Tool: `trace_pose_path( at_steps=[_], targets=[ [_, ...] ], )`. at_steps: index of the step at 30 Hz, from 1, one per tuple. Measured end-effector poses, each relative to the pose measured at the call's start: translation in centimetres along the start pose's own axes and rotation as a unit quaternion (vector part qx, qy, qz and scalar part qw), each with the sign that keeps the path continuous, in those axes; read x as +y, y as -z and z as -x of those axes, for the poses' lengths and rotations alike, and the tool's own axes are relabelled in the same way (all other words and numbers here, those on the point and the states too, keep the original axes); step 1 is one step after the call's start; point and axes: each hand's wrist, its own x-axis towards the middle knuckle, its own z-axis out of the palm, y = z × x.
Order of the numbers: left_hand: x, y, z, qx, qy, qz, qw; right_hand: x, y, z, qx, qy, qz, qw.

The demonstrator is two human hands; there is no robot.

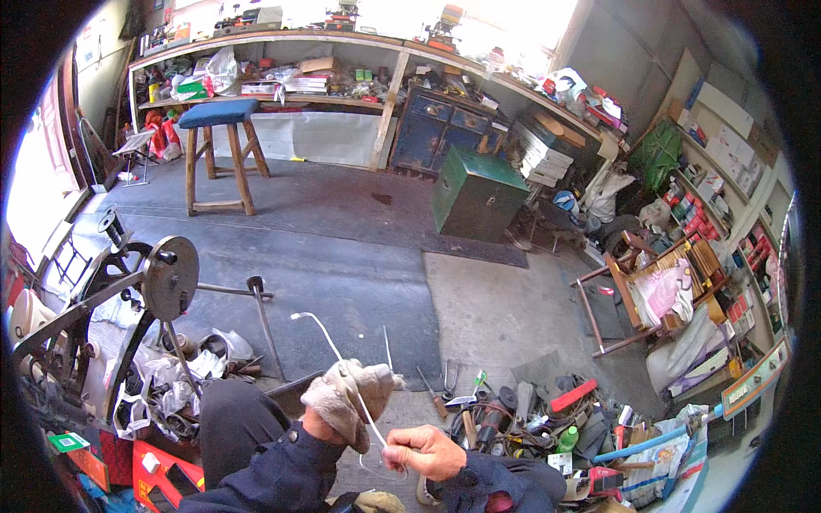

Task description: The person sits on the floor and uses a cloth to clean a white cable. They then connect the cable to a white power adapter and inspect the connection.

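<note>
Navy sleeves point(274, 474) sat nearest the lens, close to the work; cuffs needed to be well clear of the strand. Left hand point(342, 406) was mostly covered by grey-beige fabric point(357, 382) (glove or loose cloth, couldn't tell); seemed best as the steady side, with the bare hand guiding. Right hand point(425, 453) had thumb and index pinched together on the white cord point(322, 327); good practice there was a light pinch, even tension, no kinks. As for position: the cord's lower part met the right fingertips, its middle crossed over the fabric, and its top end stood free above the left hand, bent leftward. Couldn't tell if left fingers clamped it too; fabric hid them. Smallest item, a thin rod point(387, 347), stuck up just right of the fabric, base hidden; probably a snag risk for the cord.
</note>
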Motion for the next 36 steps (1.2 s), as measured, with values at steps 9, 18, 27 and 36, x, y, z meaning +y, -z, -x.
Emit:
trace_pose_path(
  at_steps=[9,18,27,36],
  targets=[
    [-0.4,0.5,-0.7,-0.09,-0.02,0.193,0.977,0.8,-0.4,-1.0,0.088,-0.016,-0.075,0.993],
    [1.3,0.3,0.2,-0.104,0.053,0.332,0.936,1.1,-0.1,-0.8,0.089,-0.011,-0.046,0.995],
    [-0.8,0.0,-0.2,-0.048,0.023,-0.03,0.998,1.7,-0.2,-0.7,0.054,-0.036,-0.086,0.994],
    [1.2,-0.8,0.9,-0.09,0.162,0.649,0.738,2.1,-0.5,-1.4,0.135,-0.028,0.0,0.99]
  ],
)
